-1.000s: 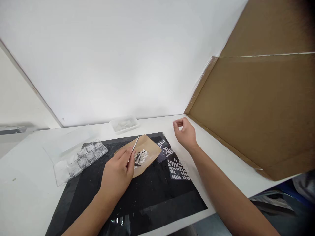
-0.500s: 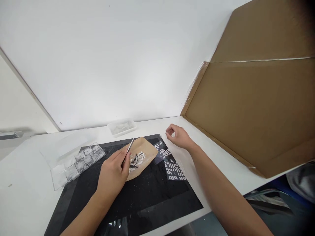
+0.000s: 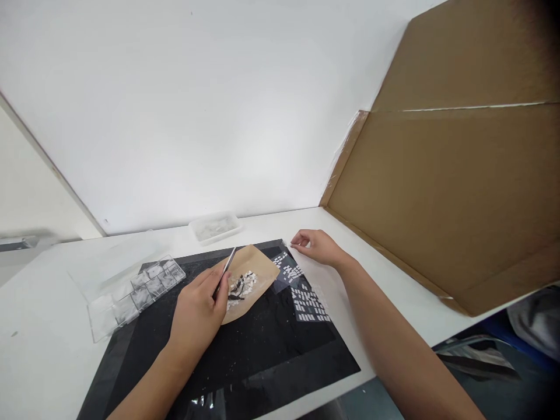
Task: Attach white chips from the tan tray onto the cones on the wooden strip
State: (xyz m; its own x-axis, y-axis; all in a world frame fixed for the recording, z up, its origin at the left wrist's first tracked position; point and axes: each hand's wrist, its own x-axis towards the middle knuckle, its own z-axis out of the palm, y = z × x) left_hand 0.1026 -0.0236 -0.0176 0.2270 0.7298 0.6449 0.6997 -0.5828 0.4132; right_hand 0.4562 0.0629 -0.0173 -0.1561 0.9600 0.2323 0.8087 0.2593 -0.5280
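My left hand (image 3: 199, 300) is closed around slim tweezers (image 3: 226, 272), which point up and away over a brown paper sheet (image 3: 262, 268). On that paper lies a pile of small white pieces (image 3: 248, 282) mixed with dark strips. My right hand (image 3: 321, 246) hovers by the far right corner of the black mat (image 3: 271, 344), thumb and fingertips pinched together; whatever is between them is too small to make out. Below it, two clear sheets, a nearer one (image 3: 311, 303) and a farther one (image 3: 286, 268), carry rows of small white rectangles.
A clear compartment box (image 3: 135, 294) with whitish contents rests at the mat's left edge. Behind the mat stands a shallow white tray (image 3: 214, 226) by the wall. A large cardboard panel (image 3: 437, 198) rises along the right side of the white table (image 3: 39, 309).
My right hand has dropped slightly, and its fingers have come closer together, closing the gap seen before. My left hand stays nearly where it was with the tweezers.
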